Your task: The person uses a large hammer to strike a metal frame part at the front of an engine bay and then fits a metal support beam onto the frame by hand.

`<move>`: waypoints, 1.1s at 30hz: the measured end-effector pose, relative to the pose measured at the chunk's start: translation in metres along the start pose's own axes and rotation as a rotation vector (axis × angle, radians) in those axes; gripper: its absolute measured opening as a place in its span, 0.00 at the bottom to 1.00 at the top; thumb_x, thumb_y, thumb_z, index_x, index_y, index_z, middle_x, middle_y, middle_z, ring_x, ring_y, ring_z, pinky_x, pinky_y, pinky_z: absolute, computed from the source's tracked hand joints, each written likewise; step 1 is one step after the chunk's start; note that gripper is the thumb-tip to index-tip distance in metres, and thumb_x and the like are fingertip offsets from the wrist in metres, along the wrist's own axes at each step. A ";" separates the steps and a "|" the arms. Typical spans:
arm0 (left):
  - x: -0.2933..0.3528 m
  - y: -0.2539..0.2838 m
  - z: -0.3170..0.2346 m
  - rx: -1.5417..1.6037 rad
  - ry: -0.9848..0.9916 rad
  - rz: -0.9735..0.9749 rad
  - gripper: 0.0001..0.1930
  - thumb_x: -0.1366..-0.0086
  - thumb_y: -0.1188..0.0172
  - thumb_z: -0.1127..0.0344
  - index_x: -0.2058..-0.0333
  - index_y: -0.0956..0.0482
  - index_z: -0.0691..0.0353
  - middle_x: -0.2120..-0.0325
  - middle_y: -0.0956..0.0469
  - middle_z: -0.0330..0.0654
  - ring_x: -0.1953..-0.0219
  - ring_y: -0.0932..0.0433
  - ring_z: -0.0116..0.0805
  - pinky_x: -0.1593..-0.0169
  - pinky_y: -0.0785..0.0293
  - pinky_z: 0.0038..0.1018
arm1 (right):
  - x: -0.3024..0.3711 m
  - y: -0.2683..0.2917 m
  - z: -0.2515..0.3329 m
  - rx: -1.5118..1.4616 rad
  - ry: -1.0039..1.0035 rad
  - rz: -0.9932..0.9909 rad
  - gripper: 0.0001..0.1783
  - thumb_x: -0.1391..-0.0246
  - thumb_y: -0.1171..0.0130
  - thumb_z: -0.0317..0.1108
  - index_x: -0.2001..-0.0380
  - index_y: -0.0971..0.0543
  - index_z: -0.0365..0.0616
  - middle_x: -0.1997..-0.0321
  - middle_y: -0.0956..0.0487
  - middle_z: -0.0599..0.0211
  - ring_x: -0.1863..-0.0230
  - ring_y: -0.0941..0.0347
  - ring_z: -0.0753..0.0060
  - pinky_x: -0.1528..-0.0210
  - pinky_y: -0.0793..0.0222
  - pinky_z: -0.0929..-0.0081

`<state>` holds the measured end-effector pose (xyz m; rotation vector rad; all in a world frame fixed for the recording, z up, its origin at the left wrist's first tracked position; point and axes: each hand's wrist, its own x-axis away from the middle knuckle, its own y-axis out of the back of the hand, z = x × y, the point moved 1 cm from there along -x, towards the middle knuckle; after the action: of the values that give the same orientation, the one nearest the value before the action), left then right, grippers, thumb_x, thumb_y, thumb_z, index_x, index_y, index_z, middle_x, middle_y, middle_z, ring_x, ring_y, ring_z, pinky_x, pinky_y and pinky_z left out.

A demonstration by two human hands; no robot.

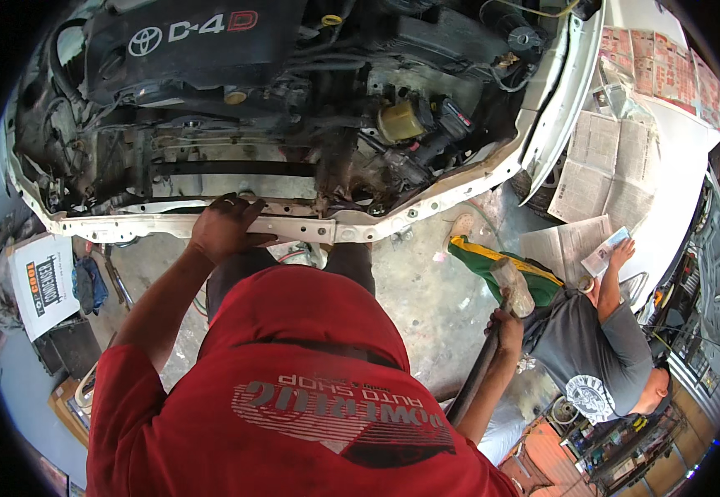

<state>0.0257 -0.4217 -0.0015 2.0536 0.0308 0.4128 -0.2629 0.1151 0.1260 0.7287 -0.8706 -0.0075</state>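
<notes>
The left hand (226,228) clasps the white bar (294,229), the right hand (506,330) clenches a hammer (512,288): seemingly bracing, any blow calling for aim.

The left hand (221,225) is clasping the white crossbar (149,227) along the front of the engine bay (534,116). The right hand (506,329) is gripping a mallet (514,287) near its head. A cordless power tool (414,161) is lying inside the bay. At right, a co-worker (596,348) is touching a paper sheet (602,253) beside newspaper (613,157).
</notes>
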 end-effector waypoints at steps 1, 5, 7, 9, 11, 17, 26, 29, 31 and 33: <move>0.001 0.000 0.000 -0.015 -0.013 -0.026 0.38 0.47 0.34 0.36 0.45 0.23 0.59 0.58 0.18 0.47 0.55 0.20 0.51 0.50 0.24 0.42 | -0.004 -0.018 0.005 0.041 0.024 0.036 0.10 0.51 0.42 0.28 0.64 0.27 0.36 0.76 0.26 0.63 0.81 0.27 0.67 0.81 0.28 0.68; -0.006 0.002 0.003 -0.023 -0.023 -0.005 0.38 0.48 0.33 0.37 0.46 0.23 0.59 0.59 0.18 0.48 0.56 0.20 0.51 0.49 0.24 0.43 | 0.010 -0.162 0.049 0.275 0.243 0.248 0.15 0.51 0.42 0.28 0.58 0.26 0.37 0.76 0.26 0.65 0.82 0.28 0.69 0.80 0.29 0.70; 0.001 0.000 0.000 -0.004 0.001 0.054 0.38 0.49 0.32 0.37 0.46 0.22 0.59 0.60 0.18 0.48 0.57 0.20 0.51 0.49 0.24 0.43 | 0.018 -0.170 0.045 0.313 0.220 0.331 0.17 0.51 0.41 0.29 0.57 0.26 0.36 0.76 0.25 0.66 0.82 0.29 0.70 0.80 0.30 0.70; 0.003 -0.001 -0.002 -0.015 0.017 0.059 0.38 0.49 0.32 0.37 0.46 0.22 0.59 0.61 0.17 0.48 0.58 0.19 0.52 0.49 0.24 0.43 | 0.026 -0.138 0.038 0.098 0.051 0.375 0.26 0.51 0.39 0.27 0.46 0.27 0.38 0.74 0.25 0.66 0.81 0.28 0.72 0.79 0.29 0.71; -0.002 0.003 0.002 -0.027 0.031 0.029 0.37 0.49 0.32 0.38 0.46 0.22 0.58 0.64 0.17 0.48 0.61 0.19 0.52 0.51 0.23 0.43 | 0.024 -0.133 0.029 0.110 0.076 0.345 0.18 0.51 0.39 0.27 0.55 0.26 0.37 0.75 0.25 0.65 0.81 0.28 0.71 0.79 0.31 0.72; -0.006 0.006 -0.009 -0.023 0.013 0.033 0.34 0.47 0.33 0.39 0.47 0.22 0.54 0.65 0.17 0.47 0.61 0.19 0.50 0.55 0.22 0.42 | 0.041 -0.114 0.004 0.087 0.008 0.355 0.12 0.50 0.40 0.27 0.61 0.27 0.37 0.76 0.25 0.67 0.81 0.27 0.72 0.79 0.31 0.74; -0.007 0.012 -0.014 -0.060 0.034 0.140 0.32 0.43 0.39 0.34 0.56 0.21 0.58 0.68 0.17 0.48 0.64 0.18 0.50 0.58 0.22 0.43 | 0.040 -0.117 -0.047 0.142 -0.058 0.369 0.13 0.51 0.39 0.28 0.62 0.27 0.37 0.76 0.25 0.66 0.81 0.27 0.72 0.79 0.30 0.72; -0.010 0.014 -0.011 -0.086 0.048 0.234 0.33 0.43 0.39 0.33 0.52 0.21 0.55 0.68 0.17 0.49 0.64 0.17 0.51 0.59 0.22 0.44 | 0.051 -0.129 -0.067 0.174 -0.072 0.389 0.13 0.50 0.39 0.27 0.62 0.27 0.36 0.75 0.25 0.65 0.81 0.27 0.71 0.79 0.30 0.72; -0.011 0.014 -0.008 -0.082 0.043 0.270 0.33 0.43 0.40 0.32 0.53 0.20 0.56 0.68 0.17 0.50 0.64 0.17 0.51 0.59 0.21 0.45 | 0.055 -0.138 -0.081 0.201 -0.064 0.382 0.13 0.50 0.39 0.27 0.62 0.28 0.35 0.75 0.24 0.64 0.81 0.27 0.70 0.79 0.29 0.71; -0.012 0.014 -0.009 -0.090 0.036 0.244 0.34 0.42 0.42 0.31 0.54 0.20 0.56 0.69 0.17 0.51 0.64 0.17 0.51 0.58 0.21 0.45 | 0.063 -0.152 -0.099 0.244 -0.065 0.365 0.12 0.50 0.39 0.27 0.63 0.27 0.35 0.75 0.24 0.63 0.80 0.26 0.69 0.79 0.28 0.69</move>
<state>0.0093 -0.4237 0.0113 1.9669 -0.2145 0.5908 -0.1104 0.0384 0.0388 0.7900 -1.0679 0.4080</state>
